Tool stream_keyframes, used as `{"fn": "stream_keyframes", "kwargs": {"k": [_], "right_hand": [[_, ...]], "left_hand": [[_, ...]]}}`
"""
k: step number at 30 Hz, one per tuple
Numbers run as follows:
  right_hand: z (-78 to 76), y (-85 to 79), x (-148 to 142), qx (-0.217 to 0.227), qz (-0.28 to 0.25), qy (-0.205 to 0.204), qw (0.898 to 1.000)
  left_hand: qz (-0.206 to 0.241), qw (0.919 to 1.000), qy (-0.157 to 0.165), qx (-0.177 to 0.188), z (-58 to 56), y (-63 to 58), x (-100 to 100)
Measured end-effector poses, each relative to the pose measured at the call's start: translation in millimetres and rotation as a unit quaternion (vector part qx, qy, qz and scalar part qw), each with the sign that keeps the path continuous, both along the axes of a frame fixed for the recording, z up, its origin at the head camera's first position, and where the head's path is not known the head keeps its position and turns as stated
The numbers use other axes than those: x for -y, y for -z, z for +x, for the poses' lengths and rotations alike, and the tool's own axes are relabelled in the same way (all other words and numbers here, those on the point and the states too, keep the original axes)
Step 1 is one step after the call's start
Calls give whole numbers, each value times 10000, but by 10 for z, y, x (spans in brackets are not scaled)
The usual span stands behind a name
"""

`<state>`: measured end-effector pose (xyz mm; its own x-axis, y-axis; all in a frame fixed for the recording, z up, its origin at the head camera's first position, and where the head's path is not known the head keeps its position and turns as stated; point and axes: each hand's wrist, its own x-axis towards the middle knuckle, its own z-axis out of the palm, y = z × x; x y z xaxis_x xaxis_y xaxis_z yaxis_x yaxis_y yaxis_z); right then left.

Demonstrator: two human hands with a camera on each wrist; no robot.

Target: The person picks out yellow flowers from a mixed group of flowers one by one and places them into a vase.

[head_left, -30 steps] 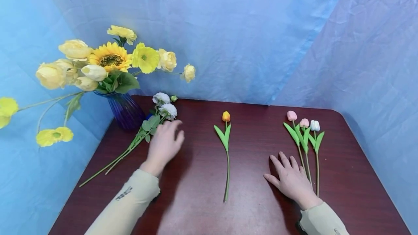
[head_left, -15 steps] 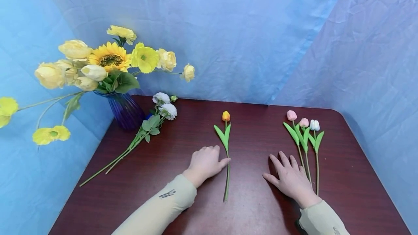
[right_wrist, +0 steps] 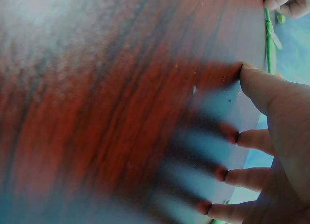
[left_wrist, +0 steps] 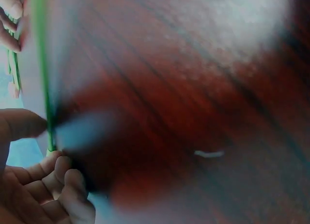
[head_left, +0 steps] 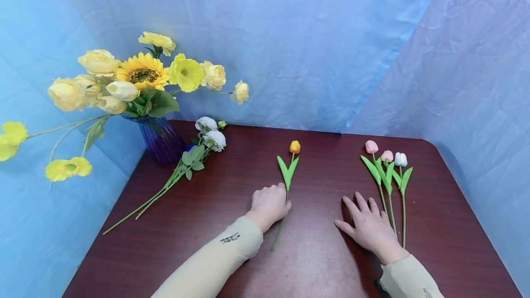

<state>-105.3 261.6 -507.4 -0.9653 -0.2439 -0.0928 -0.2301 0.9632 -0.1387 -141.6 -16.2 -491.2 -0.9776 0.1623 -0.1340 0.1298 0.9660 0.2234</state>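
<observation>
In the head view my left hand (head_left: 269, 205) pinches the green stem of an orange tulip (head_left: 295, 146) at mid-table, just below its two leaves. The left wrist view shows the tulip's stem (left_wrist: 42, 64) between thumb and curled fingers. My right hand (head_left: 371, 226) rests on the table with its fingers spread and straight. Beside it, partly under the palm's edge, lie a pink tulip (head_left: 371, 146), a second pink tulip (head_left: 387, 156) and a white tulip (head_left: 400, 159). In the right wrist view the right hand's fingertips (right_wrist: 244, 67) touch the tabletop.
A blue glass vase (head_left: 161, 141) with yellow flowers and a sunflower (head_left: 142, 74) stands at the back left. White flowers (head_left: 215, 140) on long stems lie beside it on the dark red table (head_left: 327, 174). Blue cloth (head_left: 281, 49) hangs behind.
My left hand has moved right from the white flowers to the orange tulip and taken hold of its stem. The tulip has tilted, its head shifting right. My right hand stays put.
</observation>
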Motion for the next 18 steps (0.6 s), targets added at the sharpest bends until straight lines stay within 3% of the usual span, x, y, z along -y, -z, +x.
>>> {"fn": "stream_keyframes", "kwargs": {"k": [5, 10, 13, 18], "right_hand": [[-3, -3, -5, 2, -18, 1, 10000], [-6, -1, -8, -33, 5, 9, 10000], [-5, 3, -9, -57, 15, 0, 10000], [-10, 4, -8, -54, 17, -4, 10000]], "left_hand": [[195, 9997, -112, 106, -50, -26, 65], [304, 9994, 6, 148, -73, -72, 195], [377, 9992, 78, -98, -55, -99, 298], [348, 9932, 274, -1073, -25, -214, 516]]}}
